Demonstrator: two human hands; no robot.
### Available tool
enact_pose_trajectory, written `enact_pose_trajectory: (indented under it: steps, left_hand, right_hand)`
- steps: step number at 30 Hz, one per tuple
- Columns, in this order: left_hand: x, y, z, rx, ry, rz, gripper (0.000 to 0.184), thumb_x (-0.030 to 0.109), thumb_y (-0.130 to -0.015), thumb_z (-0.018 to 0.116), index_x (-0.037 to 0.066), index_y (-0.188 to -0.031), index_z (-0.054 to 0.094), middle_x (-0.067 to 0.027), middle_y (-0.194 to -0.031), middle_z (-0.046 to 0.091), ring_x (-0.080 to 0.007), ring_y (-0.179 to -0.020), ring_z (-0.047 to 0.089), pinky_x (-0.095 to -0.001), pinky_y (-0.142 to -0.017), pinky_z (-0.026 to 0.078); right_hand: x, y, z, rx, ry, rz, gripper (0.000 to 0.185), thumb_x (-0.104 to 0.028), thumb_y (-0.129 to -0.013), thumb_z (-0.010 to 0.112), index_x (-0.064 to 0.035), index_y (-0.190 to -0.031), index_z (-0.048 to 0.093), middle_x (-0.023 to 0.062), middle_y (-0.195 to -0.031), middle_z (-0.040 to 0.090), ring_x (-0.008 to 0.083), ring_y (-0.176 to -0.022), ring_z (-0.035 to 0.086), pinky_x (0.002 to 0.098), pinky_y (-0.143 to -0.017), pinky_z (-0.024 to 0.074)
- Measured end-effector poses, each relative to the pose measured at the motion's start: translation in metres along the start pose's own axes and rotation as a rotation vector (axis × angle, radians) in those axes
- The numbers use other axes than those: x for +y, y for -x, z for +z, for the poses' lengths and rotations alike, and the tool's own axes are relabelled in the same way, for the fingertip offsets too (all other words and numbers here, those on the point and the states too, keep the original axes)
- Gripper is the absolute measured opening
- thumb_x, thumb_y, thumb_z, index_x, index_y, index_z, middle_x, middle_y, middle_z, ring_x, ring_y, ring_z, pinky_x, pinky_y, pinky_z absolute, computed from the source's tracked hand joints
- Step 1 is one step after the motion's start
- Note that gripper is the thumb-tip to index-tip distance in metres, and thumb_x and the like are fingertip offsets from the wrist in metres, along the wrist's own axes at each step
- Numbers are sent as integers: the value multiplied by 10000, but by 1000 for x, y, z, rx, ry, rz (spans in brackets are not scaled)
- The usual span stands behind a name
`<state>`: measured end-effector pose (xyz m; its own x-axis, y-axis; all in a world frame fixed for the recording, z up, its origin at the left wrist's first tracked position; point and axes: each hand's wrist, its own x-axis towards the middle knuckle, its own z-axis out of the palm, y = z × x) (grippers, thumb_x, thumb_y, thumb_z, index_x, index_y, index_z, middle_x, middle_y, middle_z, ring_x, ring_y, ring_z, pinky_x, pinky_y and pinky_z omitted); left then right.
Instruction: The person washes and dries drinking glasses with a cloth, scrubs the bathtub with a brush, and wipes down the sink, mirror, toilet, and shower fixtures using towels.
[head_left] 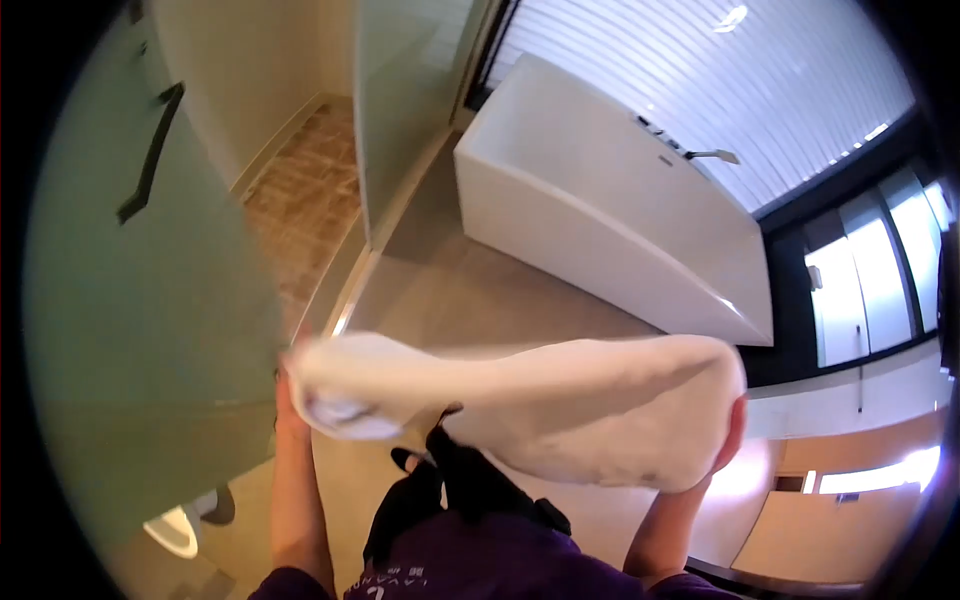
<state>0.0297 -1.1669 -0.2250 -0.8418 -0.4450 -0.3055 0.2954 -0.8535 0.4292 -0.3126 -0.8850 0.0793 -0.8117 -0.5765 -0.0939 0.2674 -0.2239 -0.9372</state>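
Note:
A white cloth (pixel 560 400), which looks like a towel, is stretched across the front of my body between my two hands, partly blurred. My left hand (pixel 288 385) grips its left end, where the cloth is bunched and folded. My right hand (pixel 732 435) holds the right end, with the fingers partly hidden by the cloth. Below the cloth's middle, my dark trousers and purple shirt show.
A white bathtub (pixel 600 220) with a tap (pixel 712 156) stands ahead. On the left is a frosted glass door (pixel 150 330) with a dark handle (pixel 155 155). A toilet (pixel 175 530) is at the lower left, a wooden cabinet (pixel 830 535) at the lower right.

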Motion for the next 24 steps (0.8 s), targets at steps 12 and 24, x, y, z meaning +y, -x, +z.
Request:
enact_pose_trajectory:
  steps: [12,24]
  left_hand:
    - [-29,-42,58,298,-220,-82,537,398,-832,531,52,-1233,449,-95,-1076,582,-200,-794,599,-318,-659,502]
    - [21,76,89,425,54,-138,610,562,-846,398,64,-1187,484,-86,-990,607,-206,-703,590,-300,-561,472]
  right_hand:
    - [-17,-29,20,-159,-101,146,468,-329,-882,415,-10,-1223,448,127,-1214,507,270,-1101,499,380,-934,397]
    - [34,-84,-80,-37,130,180,402,-235,-849,547,6,-1162,477,106,-1141,527,222,-1089,469,335,-968,347]
